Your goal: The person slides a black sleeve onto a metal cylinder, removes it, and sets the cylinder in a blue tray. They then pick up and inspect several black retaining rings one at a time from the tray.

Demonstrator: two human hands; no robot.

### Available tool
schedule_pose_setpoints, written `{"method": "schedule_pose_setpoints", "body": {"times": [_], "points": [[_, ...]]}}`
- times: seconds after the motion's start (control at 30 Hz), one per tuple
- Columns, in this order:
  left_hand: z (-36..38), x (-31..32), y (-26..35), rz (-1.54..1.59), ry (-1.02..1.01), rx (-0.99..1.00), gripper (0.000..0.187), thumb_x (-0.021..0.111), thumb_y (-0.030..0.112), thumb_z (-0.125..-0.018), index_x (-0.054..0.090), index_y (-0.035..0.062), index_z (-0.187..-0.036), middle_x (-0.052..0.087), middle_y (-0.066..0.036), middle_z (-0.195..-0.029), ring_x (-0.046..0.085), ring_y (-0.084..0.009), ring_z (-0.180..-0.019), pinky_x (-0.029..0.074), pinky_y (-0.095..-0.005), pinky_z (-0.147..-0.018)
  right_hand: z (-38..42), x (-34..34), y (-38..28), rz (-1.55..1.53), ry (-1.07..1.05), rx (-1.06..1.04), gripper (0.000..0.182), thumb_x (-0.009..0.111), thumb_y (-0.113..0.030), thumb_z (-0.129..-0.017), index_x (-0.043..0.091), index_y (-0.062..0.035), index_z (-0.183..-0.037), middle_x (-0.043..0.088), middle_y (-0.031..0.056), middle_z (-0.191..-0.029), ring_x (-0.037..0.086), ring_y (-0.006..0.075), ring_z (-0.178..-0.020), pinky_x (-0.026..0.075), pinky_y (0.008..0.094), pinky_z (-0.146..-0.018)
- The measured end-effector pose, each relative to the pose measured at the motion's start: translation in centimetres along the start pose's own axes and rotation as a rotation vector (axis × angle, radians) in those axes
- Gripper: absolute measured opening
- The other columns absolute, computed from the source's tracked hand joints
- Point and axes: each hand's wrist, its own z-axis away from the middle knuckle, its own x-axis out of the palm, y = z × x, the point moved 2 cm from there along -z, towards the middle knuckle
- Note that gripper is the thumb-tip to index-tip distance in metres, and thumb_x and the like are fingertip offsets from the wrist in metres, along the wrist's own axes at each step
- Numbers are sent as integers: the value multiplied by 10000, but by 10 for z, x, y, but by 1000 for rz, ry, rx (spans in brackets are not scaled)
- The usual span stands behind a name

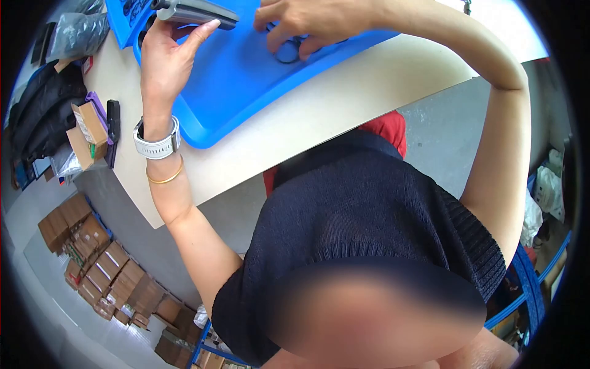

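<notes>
My left hand [167, 64], with a white watch on its wrist, is closed around a grey and black elongated plastic piece [200, 13] at the top of the head view. The thumb presses along its near side. This piece is held over the blue tray [221, 92]. Inside the tray, my right hand [313, 21] has its fingers bent down around a small dark ring-shaped part [287, 53]. The fingers touch or nearly touch the part, and its far side is hidden behind them.
A second blue container [126, 24] with small black parts stands at the top left. On the pale table [319, 107] are an open cardboard box [90, 132], a black case [113, 126] and plastic bags [78, 34]. Stacked cartons [114, 270] stand on the floor.
</notes>
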Motion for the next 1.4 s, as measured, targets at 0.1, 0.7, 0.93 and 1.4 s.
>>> {"method": "schedule_pose_setpoints", "body": {"times": [0.1,0.7,0.93,1.4], "points": [[-4,5,-2,-33,-54,3,266,762,75,-925,704,-9,-1171,753,-101,-1126,700,-159,-1019,533,-296,-952,15,-10,-5,-82,-86,-41,292,775,-190,-805,732,-75,-1070,640,125,-1097,622,321,-1085,530,441,-920],[-28,32,6,32,-159,5,368,752,62,-925,638,-5,-1268,735,-119,-1173,696,-183,-1068,552,-319,-964,29,-33,55,213,-282,528,751,945,-285,-615,624,-25,-1241,673,202,-1162,642,359,-1126,520,448,-939],[-26,37,12,-1,-169,0,402,767,52,-909,631,-6,-1282,725,-118,-1191,684,-187,-1097,547,-320,-966,26,-41,56,103,-415,642,660,930,-260,-647,635,-14,-1184,726,171,-1004,693,353,-1015,539,451,-876],[21,42,107,-91,-155,73,297,754,92,-902,682,4,-1177,738,-79,-935,682,-133,-751,558,-263,-696,10,-70,40,-476,-445,412,247,817,-222,-832,728,7,-864,663,54,-696,608,162,-625,489,336,-573]]}}
